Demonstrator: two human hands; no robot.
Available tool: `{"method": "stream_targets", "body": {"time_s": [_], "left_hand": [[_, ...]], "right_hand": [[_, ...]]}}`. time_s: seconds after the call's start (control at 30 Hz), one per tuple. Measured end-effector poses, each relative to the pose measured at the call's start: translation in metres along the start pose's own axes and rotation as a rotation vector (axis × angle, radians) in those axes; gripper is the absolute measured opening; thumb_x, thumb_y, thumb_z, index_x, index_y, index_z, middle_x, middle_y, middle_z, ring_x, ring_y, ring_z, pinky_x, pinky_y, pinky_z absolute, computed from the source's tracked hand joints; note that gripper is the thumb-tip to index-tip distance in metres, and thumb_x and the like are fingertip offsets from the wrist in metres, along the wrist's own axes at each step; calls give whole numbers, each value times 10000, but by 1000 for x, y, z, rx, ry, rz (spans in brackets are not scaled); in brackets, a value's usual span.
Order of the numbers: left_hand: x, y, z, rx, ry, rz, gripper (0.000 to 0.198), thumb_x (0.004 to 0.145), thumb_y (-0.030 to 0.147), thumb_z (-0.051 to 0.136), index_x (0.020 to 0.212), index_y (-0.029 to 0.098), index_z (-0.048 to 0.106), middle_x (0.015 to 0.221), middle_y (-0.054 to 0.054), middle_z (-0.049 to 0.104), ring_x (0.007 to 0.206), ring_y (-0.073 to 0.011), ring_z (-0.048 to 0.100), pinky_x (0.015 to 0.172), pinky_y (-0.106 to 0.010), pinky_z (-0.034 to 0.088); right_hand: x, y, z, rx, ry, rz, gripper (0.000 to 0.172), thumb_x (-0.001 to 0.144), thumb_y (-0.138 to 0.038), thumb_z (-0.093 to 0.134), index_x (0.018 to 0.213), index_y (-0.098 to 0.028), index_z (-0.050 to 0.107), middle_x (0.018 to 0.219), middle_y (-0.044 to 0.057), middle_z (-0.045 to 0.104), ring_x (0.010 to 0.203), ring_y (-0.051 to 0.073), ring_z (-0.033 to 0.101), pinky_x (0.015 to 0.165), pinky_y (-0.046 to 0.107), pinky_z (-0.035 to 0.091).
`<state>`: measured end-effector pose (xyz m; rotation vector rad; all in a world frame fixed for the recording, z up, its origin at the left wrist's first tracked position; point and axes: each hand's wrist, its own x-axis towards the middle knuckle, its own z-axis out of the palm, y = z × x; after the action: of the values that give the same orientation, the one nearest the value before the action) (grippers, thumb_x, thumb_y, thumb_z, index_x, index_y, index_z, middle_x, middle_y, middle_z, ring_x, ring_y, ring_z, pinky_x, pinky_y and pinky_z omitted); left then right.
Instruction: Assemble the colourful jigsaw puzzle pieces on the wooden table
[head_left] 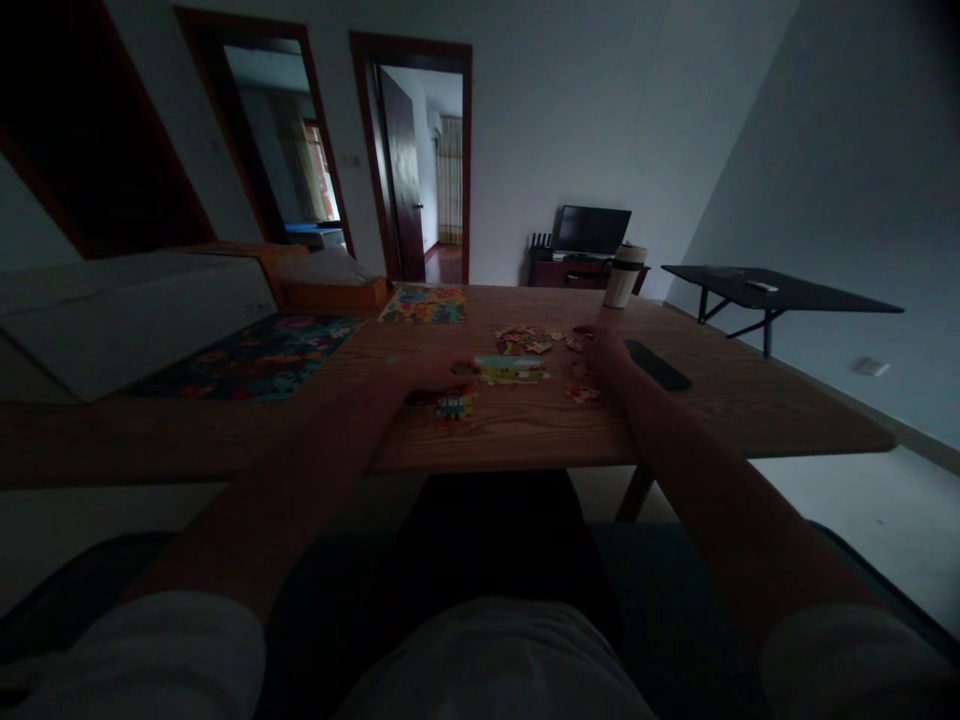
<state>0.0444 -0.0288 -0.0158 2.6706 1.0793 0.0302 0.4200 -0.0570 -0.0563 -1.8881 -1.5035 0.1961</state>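
Observation:
My left hand [439,372] rests at the left of a partly joined jigsaw strip [514,370] with blue sky and green-yellow ground. Its thumb and fingers are spread apart, and the fingertips touch the strip's left part. Just below it lies a smaller joined cluster of colourful jigsaw pieces [454,408]. My right hand [601,350] is over loose jigsaw pieces [582,395] on the right, its fingers apart. The light is dim, and whether a piece lies under those fingertips is hidden. Behind the strip is a pile of jigsaw pieces [523,340].
The wooden table [525,440] also holds a dark phone-like slab [657,364], a pale tumbler [625,278], a bright picture sheet [425,304], a dark floral mat [255,355], a large white box [135,310] and an orange tray [337,293]. A black folding table [780,288] stands at right.

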Motion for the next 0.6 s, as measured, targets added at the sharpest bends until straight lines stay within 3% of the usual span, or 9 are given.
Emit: {"method": "stream_targets", "body": {"time_s": [0.2, 0.27, 0.4, 0.6], "left_hand": [[-1, -20, -4, -14, 19, -125, 507, 983, 513, 586, 1411, 268, 703, 1302, -82, 756, 1136, -257, 690, 968, -323, 513], [-3, -23, -6, -4, 30, -128, 508, 975, 496, 607, 1410, 253, 705, 1364, -97, 730, 1174, -258, 679, 994, -320, 504], [-4, -21, -9, 15, 33, -115, 491, 993, 432, 598, 1423, 218, 699, 1379, -116, 723, 1179, -258, 672, 1029, -337, 496], [-3, -18, -11, 24, -4, -144, 528, 972, 398, 619, 1456, 196, 679, 1435, -134, 690, 1242, -282, 654, 1059, -357, 486]], "right_hand": [[-1, 8, -13, -8, -11, 7, 346, 918, -172, 644, 1225, -155, 802, 1171, 157, 803, 998, 273, 765, 891, 360, 596], [-1, 9, -19, -19, -129, -51, 253, 895, -233, 717, 1110, -168, 833, 1124, 154, 812, 961, 275, 760, 891, 378, 601], [-1, 8, -28, -75, -487, -112, 155, 775, -337, 877, 878, -227, 844, 955, 112, 821, 856, 276, 751, 853, 403, 611], [-2, 5, -26, -139, -539, -130, 134, 764, -319, 857, 843, -232, 793, 964, 97, 800, 854, 252, 741, 808, 366, 605]]}}
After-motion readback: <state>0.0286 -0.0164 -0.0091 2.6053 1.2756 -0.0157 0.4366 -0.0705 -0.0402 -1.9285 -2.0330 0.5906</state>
